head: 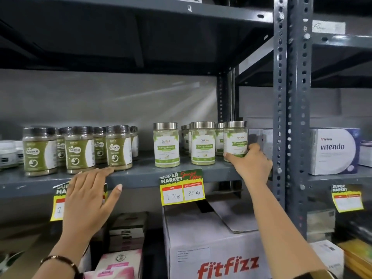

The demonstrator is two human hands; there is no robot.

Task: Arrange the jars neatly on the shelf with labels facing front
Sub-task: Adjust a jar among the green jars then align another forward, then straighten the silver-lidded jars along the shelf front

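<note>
Several silver-lidded jars with white and green Moringa labels stand on the grey shelf [141, 176]. One jar [166, 144] stands apart at the middle, another [203, 143] to its right, more behind. My right hand [250, 165] grips the rightmost Moringa jar [235, 140] at its base, label facing front. Dark-lidded Gaska jars [119, 148] stand in rows on the left. My left hand [88, 198] lies flat against the shelf's front edge below them, fingers spread, holding nothing.
A slotted steel upright [289, 117] bounds the shelf on the right, with a white Vitendo box [334, 151] beyond it. Yellow price tags [182, 188] hang from the shelf edge. A Fitfizz carton [211, 248] and smaller boxes sit below. White tubs [8, 154] stand far left.
</note>
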